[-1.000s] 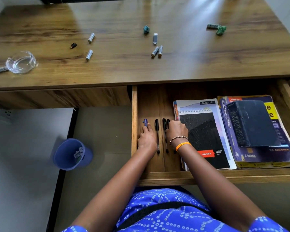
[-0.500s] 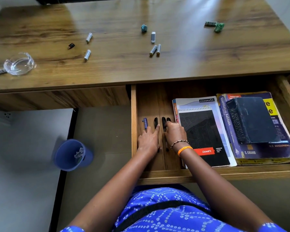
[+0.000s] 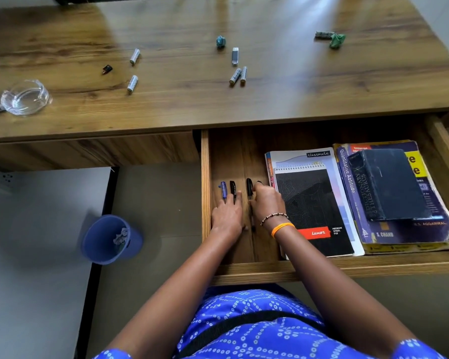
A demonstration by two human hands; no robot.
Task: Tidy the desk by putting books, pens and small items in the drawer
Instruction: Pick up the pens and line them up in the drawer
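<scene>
both hands are down in the open drawer (image 3: 205, 193), sorting the pens at its left end. over the last second the left hand (image 3: 227, 216) has slid its fingers forward from the side of the blue pen (image 3: 223, 190) to lie flat across it and the black pen (image 3: 233, 190) at its 3 o'clock, fingers straight and close together, pressing rather than gripping. the right hand (image 3: 267, 203) has turned inward — its fingers are now curled over the next black pen (image 3: 249, 189), though whether they pinch it or only nudge it i cannot tell. a fourth pen tip (image 3: 259, 182) just peeps out at the hand's 12 o'clock.

the pens have shifted into two pairs, with bare wood between them, where before they lay more evenly spread. the books have not moved: the spiral pad (image 3: 314, 203) lies at 3 o'clock of the right hand, the thesaurus (image 3: 389, 185) stacked further right.

so books and pens look stowed and are only being straightened. the desk (image 3: 166, 110) at 12 o'clock holds the rest — batteries (image 3: 132, 83), a usb stick (image 3: 234, 56), crumpled green bits (image 3: 337, 40) and a glass dish (image 3: 25, 97) at 10 o'clock.
</scene>
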